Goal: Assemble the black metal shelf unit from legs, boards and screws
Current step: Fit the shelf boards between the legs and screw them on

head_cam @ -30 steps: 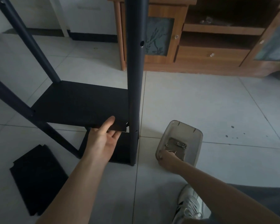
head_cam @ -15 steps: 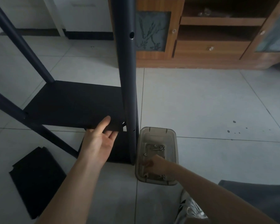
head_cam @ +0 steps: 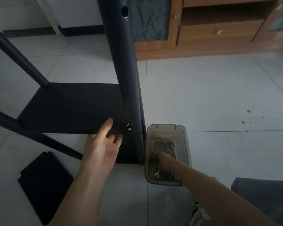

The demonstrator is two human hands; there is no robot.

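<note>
Your left hand [head_cam: 103, 144] gripped the stiff, thin shelf board [head_cam: 72, 108] by its near edge; your right hand [head_cam: 162, 158] reached into the screw tray [head_cam: 183, 132], grip unclear.

The fingertips of the right hand [head_cam: 162, 159] are hidden inside the translucent grey plastic bin [head_cam: 183, 132]; whether they grip anything cannot be determined. The tall black metal tube leg [head_cam: 122, 62] runs past the top edge. The small silver screws [head_cam: 167, 145] are too small to count.
</note>
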